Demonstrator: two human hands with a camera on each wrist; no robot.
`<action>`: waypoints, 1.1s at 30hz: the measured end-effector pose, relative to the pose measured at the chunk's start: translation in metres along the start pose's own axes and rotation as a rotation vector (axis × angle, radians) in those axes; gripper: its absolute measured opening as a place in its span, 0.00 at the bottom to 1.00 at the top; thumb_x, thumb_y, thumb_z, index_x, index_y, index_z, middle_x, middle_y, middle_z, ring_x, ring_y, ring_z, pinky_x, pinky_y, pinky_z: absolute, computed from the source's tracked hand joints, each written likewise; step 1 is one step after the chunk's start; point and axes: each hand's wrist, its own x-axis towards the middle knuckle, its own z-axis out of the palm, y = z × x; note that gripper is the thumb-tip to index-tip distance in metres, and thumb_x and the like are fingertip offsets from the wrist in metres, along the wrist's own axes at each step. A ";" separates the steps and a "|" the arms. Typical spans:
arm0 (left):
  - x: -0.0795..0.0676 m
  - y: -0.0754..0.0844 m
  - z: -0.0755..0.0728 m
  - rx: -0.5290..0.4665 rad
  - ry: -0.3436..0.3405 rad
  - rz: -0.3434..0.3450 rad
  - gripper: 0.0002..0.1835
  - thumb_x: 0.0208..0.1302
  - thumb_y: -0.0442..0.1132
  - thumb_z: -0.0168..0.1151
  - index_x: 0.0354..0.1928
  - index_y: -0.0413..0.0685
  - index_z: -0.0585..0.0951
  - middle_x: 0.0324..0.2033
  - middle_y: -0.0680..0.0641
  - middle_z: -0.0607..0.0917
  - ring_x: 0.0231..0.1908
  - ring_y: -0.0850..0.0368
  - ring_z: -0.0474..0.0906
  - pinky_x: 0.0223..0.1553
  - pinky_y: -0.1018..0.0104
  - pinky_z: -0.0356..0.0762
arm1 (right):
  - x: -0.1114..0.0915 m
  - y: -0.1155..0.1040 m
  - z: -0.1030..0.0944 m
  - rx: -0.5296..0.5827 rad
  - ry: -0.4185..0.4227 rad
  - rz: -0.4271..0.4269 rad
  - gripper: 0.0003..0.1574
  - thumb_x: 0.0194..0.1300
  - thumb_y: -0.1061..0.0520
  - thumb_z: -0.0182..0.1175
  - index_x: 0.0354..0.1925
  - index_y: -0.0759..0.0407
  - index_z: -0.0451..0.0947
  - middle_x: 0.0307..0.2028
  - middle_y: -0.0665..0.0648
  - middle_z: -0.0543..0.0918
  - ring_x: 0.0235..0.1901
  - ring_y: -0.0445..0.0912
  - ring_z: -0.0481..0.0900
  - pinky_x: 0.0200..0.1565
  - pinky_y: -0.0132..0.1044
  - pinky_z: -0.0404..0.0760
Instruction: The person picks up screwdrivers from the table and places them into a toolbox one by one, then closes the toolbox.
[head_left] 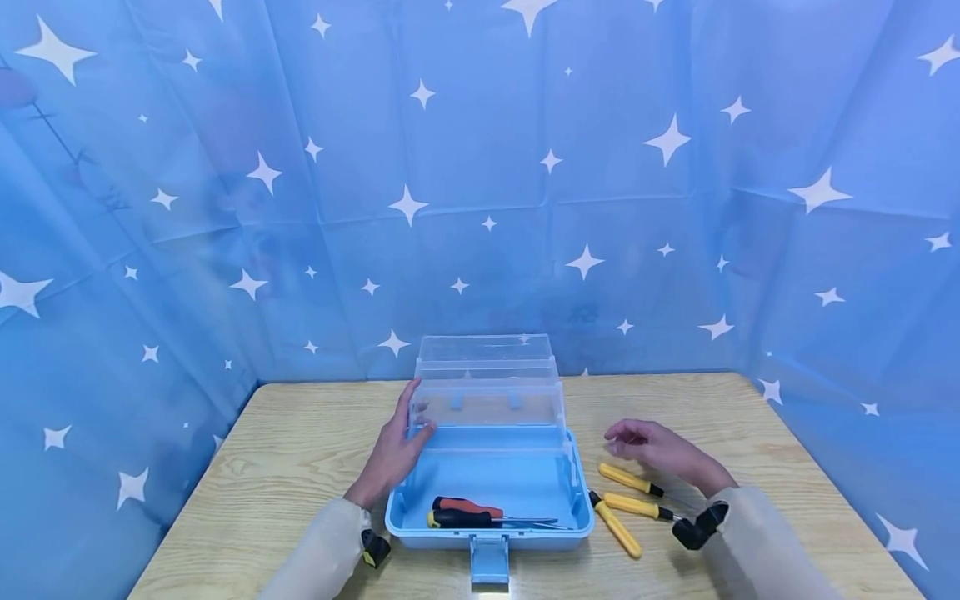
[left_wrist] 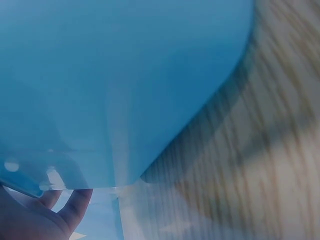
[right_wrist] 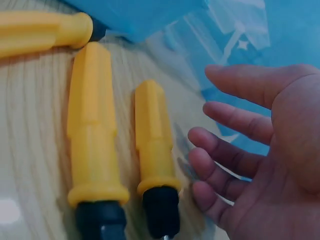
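Note:
A light blue toolbox (head_left: 487, 471) stands with its clear lid (head_left: 487, 404) raised at the back. My left hand (head_left: 393, 454) holds the lid's lower left edge, thumb in front and fingers showing behind the clear plastic. In the left wrist view, the blue box wall (left_wrist: 125, 90) hides much of that hand (left_wrist: 30, 220). Inside, at the front, lie a red-and-black-handled screwdriver (head_left: 468, 506) and a black-handled screwdriver (head_left: 459, 519). My right hand (head_left: 660, 450) hovers right of the box, fingers loosely bent and holding nothing, beside a yellow-handled screwdriver (right_wrist: 154, 135).
Two more yellow-handled tools lie on the wooden table (head_left: 300, 450): one (head_left: 633, 505) nearly parallel to the first, another (head_left: 618, 529) slanting by the box's right front corner. The box's latch (head_left: 490, 560) hangs down in front. A starry blue curtain (head_left: 480, 250) surrounds the table's back and sides.

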 end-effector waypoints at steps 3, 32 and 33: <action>0.000 0.000 0.000 -0.001 0.001 0.001 0.39 0.74 0.47 0.55 0.75 0.85 0.45 0.68 0.43 0.70 0.66 0.40 0.70 0.63 0.33 0.66 | 0.000 0.006 0.000 0.005 -0.001 0.018 0.23 0.72 0.49 0.57 0.57 0.63 0.75 0.50 0.59 0.79 0.48 0.49 0.76 0.47 0.44 0.78; 0.001 0.001 -0.001 -0.033 -0.022 -0.021 0.39 0.74 0.47 0.54 0.75 0.85 0.44 0.69 0.43 0.70 0.66 0.41 0.69 0.64 0.33 0.65 | 0.004 0.018 0.006 0.030 -0.079 -0.036 0.29 0.59 0.57 0.69 0.57 0.65 0.74 0.45 0.61 0.76 0.38 0.47 0.69 0.36 0.32 0.72; 0.001 0.001 -0.002 -0.037 -0.025 -0.022 0.39 0.74 0.47 0.54 0.75 0.85 0.44 0.69 0.43 0.69 0.66 0.41 0.69 0.64 0.33 0.65 | 0.004 0.019 0.006 0.023 -0.078 -0.041 0.29 0.59 0.57 0.70 0.57 0.65 0.74 0.44 0.60 0.76 0.37 0.47 0.69 0.36 0.31 0.71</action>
